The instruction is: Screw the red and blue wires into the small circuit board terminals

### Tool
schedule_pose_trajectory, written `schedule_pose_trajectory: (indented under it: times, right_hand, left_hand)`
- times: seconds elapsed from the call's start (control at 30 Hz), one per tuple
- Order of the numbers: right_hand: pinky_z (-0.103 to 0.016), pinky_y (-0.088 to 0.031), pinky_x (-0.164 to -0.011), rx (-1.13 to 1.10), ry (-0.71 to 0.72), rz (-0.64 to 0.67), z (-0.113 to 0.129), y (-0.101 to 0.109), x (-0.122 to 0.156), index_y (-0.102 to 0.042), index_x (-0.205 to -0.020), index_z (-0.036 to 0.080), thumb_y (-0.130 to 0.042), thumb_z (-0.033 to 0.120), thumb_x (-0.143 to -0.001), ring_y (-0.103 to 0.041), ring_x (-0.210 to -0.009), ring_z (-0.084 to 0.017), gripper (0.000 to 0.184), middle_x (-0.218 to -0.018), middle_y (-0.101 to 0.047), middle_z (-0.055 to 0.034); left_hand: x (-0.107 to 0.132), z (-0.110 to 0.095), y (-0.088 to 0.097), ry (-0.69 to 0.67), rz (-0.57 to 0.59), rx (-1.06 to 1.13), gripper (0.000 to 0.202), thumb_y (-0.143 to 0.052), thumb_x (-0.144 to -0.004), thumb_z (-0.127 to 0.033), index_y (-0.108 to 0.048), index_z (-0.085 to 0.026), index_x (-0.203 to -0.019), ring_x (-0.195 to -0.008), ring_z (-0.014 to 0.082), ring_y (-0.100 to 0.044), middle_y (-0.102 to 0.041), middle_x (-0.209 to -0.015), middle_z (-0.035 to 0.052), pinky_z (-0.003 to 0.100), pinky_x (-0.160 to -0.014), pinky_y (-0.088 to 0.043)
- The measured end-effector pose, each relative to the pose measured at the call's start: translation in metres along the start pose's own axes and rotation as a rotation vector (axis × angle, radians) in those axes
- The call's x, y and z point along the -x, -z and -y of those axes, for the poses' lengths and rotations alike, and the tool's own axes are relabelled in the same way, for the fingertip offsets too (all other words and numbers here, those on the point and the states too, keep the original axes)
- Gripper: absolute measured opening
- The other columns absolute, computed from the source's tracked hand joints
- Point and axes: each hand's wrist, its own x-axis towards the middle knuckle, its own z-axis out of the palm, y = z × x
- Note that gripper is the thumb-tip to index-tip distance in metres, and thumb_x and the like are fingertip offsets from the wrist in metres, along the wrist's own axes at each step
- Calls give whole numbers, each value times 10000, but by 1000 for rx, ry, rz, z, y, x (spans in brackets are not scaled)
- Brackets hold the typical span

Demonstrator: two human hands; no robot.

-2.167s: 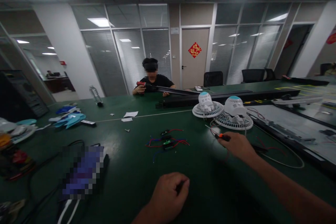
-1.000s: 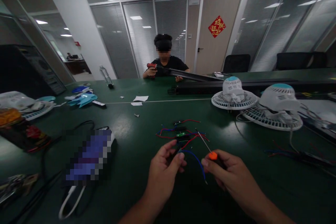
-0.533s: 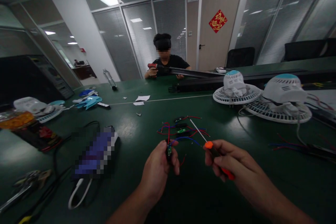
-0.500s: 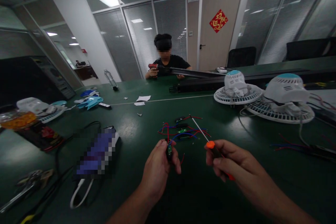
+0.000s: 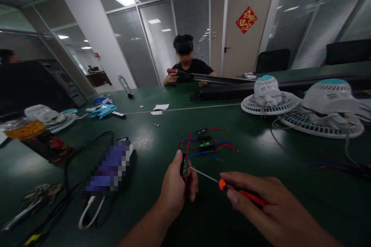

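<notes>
My left hand [image 5: 176, 179] is closed around a small green circuit board [image 5: 185, 166] in a black housing, with red and blue wires coming off it. My right hand [image 5: 255, 197] grips a screwdriver [image 5: 242, 194] by its orange and black handle. The thin shaft points left, and its tip is at the board; whether it touches cannot be made out. Just beyond lie several similar small boards [image 5: 205, 144] with red and blue wires spread to both sides.
White fan parts [image 5: 269, 102] stand on the green table [image 5: 139, 170] at right. A blurred-out phone-like device [image 5: 110, 166], keys [image 5: 37, 198], a bottle [image 5: 40, 141] of orange drink and cables lie left. Across the table a person [image 5: 189, 67] holds a red power tool at a long black bar.
My right hand has swung the screwdriver down and left, so its tip has come from above the loose boards to the held board. The left hand has turned the board slightly.
</notes>
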Motion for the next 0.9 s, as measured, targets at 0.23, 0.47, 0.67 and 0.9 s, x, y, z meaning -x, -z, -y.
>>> schedule_pose_trajectory:
  times: [0.23,0.47,0.67,0.9]
  right_hand:
    - [-188,-571,-608,-11,86,-35,10,1,1,-729,-1031,259,-487,240,-886,-727,-744,-139,283,-921,-772,17]
    - [-237,-575,-562,-12,58,-65,9,3,-4,-747,-999,254,-494,276,-881,-726,-671,-166,280,-891,-774,-6]
    - [-296,-578,-570,-47,-18,18,10,1,-5,-751,-1021,301,-527,307,-867,-729,-702,-207,272,-922,-768,-14]
    - [-304,-560,-532,-41,-37,43,10,0,-5,-747,-1037,262,-504,313,-880,-728,-714,-222,294,-929,-767,-40]
  left_hand:
    - [-7,7,5,-109,-18,-172,571,-329,-892,-606,-426,-204,-498,-261,83,-330,-388,-310,-49,195,-304,-213]
    - [-7,7,5,-144,-16,-158,540,-327,-905,-585,-446,-205,-541,-273,86,-333,-399,-319,-57,216,-346,-263]
    - [-7,8,6,-144,-4,-169,542,-342,-906,-575,-447,-209,-521,-278,93,-343,-404,-321,-51,235,-364,-264]
    - [-6,8,6,-144,1,-201,563,-322,-913,-577,-456,-210,-506,-288,99,-355,-400,-319,-48,252,-405,-314]
